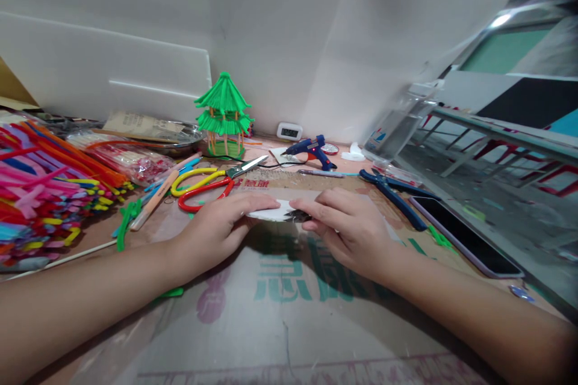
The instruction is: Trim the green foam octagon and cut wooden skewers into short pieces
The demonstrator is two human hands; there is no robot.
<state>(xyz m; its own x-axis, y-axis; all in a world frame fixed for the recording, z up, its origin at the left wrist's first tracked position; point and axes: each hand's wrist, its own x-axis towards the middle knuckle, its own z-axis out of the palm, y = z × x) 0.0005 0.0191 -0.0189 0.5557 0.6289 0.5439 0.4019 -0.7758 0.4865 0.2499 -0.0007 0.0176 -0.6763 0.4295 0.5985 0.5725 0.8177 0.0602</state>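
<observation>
My left hand [226, 221] pinches the left end of a small flat white piece [271, 212], raised a little above the printed cardboard sheet [289, 325]. At its right end, my right hand [345, 225] is closed on a dark, ragged-edged bit [298, 215] that lies against the white piece. Whether the two are joined is hidden by my fingers. Just beyond my left hand lie scissors [205, 187] with one yellow and one red handle. Past my hands stands a blue hot glue gun [313, 149], its small red light showing.
A green-roofed pagoda model [224, 114] stands at the back. Bundles of colourful pipe cleaners [45, 192] fill the left. Blue-handled pliers [397, 195] and a phone [465, 234] lie right, near the table's edge. A small digital clock [289, 131] and a plastic container [401, 117] stand behind.
</observation>
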